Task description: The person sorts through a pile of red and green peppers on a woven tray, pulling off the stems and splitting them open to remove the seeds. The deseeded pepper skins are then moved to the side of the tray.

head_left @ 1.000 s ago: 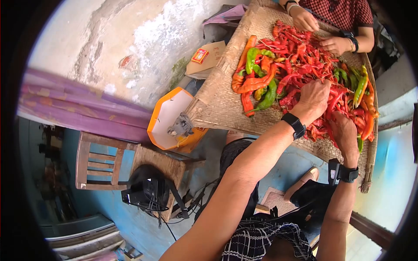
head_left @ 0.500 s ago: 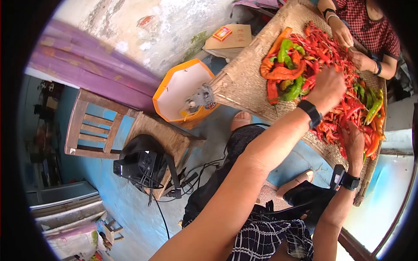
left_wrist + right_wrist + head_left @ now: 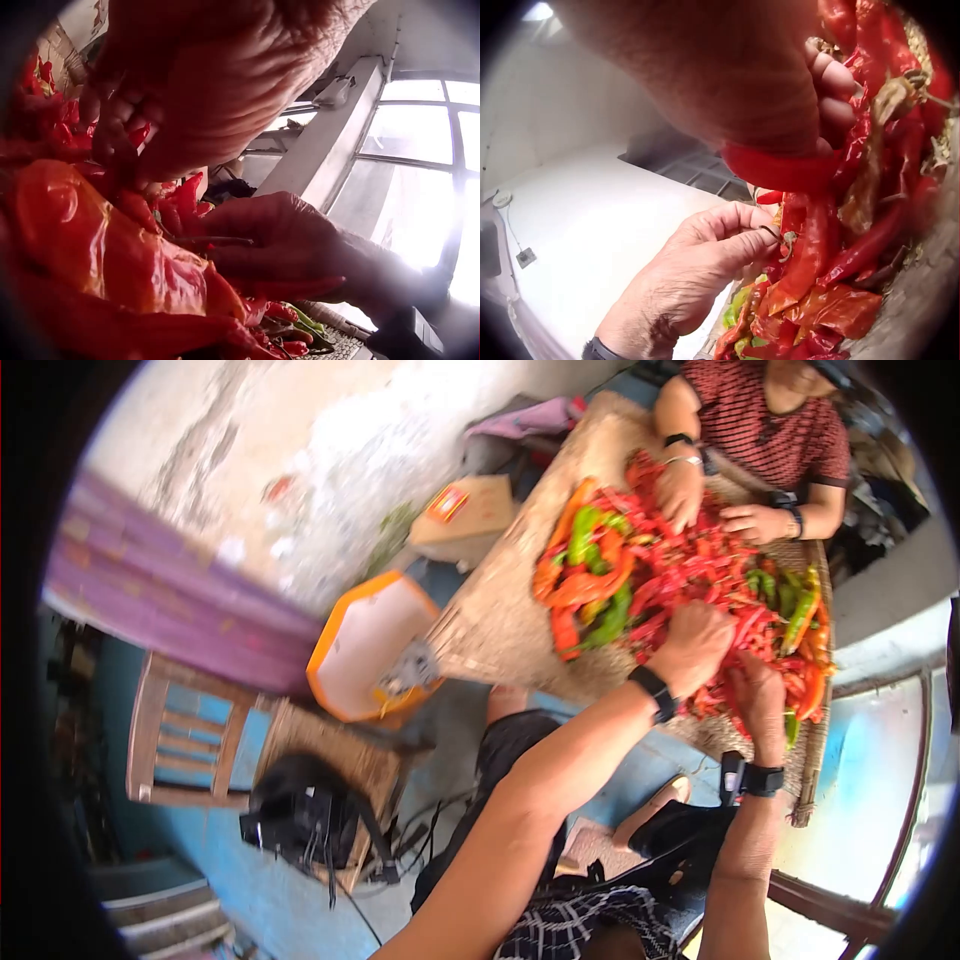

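A heap of red chili peppers [image 3: 690,560] lies on a woven mat [image 3: 500,605]. My left hand [image 3: 695,650] is over the near side of the heap. In the right wrist view my left hand [image 3: 705,259] pinches a red pepper near its stem [image 3: 788,241] between thumb and fingers. My right hand [image 3: 758,695] is close beside it, to the right. Curled fingers [image 3: 832,82] of the right hand show in the right wrist view, with a red pepper [image 3: 780,169] held under the palm. A large shiny red pepper [image 3: 112,240] fills the front of the left wrist view.
Green and orange peppers lie in groups at the left [image 3: 590,585] and right [image 3: 800,620] of the heap. Across the mat another person's hand [image 3: 680,495] reaches into the peppers. An orange-rimmed container [image 3: 365,630] and a wooden chair [image 3: 200,740] with a black bag [image 3: 300,810] stand left.
The head view has swung about. Both of my hands stay low at the heap, close together. The other person's hand has come further over the peppers.
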`<control>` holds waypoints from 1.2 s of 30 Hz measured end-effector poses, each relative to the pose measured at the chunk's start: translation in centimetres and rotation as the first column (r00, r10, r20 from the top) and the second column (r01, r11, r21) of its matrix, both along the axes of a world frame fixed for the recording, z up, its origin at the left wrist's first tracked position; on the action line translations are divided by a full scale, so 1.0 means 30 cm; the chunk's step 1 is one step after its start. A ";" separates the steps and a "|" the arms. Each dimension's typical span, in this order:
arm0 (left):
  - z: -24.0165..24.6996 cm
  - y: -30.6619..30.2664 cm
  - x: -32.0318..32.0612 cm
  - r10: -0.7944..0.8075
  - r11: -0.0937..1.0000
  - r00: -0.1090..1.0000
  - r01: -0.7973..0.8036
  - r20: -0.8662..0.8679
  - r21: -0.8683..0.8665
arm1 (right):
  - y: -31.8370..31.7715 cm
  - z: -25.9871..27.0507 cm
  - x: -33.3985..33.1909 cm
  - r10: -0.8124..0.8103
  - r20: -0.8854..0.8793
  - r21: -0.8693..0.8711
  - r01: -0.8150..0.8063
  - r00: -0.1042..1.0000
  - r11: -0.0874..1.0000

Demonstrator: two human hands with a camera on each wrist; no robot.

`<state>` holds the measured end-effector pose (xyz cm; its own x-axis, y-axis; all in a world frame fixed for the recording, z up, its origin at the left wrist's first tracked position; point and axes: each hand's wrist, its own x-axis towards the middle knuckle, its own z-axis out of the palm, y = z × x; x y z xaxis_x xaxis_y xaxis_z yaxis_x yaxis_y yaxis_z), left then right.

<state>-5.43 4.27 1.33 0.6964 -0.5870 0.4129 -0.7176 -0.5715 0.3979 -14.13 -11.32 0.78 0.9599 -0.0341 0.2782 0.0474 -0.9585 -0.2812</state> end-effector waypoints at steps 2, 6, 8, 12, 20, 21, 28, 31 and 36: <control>-0.013 0.004 0.012 0.006 1.000 0.999 -0.004 0.050 -0.029 | 0.020 0.013 0.002 -0.029 0.034 0.029 0.028 0.999 0.999; 0.032 0.026 0.008 0.028 0.999 0.995 -0.030 0.095 0.015 | 0.051 0.043 0.006 -0.064 0.075 0.054 0.060 0.995 0.997; 0.040 0.035 0.011 0.008 0.999 0.997 -0.004 0.079 -0.042 | 0.065 0.059 0.002 -0.075 0.072 0.058 0.071 0.995 0.996; 0.028 0.035 0.019 -0.130 0.953 0.992 0.123 -0.005 -0.275 | 0.064 0.055 0.002 -0.087 0.220 0.092 0.068 0.972 0.993; 0.054 0.066 -0.027 -0.380 0.855 0.888 0.229 -0.261 -0.466 | 0.104 0.064 -0.025 0.022 0.175 0.214 -0.060 0.984 0.975; 0.067 0.075 -0.030 -0.369 0.854 0.881 0.196 -0.295 -0.482 | 0.097 0.066 -0.024 -0.010 0.146 0.175 -0.016 0.989 0.984; 0.156 0.136 0.041 -0.425 0.701 0.800 -0.005 -0.423 -0.714 | 0.038 0.048 -0.023 -0.105 0.077 0.101 0.097 0.991 0.990; 0.164 0.152 0.113 -0.299 0.625 0.870 -0.132 -0.392 -0.770 | 0.038 0.062 -0.030 -0.097 0.138 0.169 0.073 0.986 0.983; 0.095 0.119 0.159 0.036 0.972 0.983 -0.076 -0.182 -0.221 | 0.050 0.100 -0.045 0.003 0.361 0.170 -0.069 0.932 0.983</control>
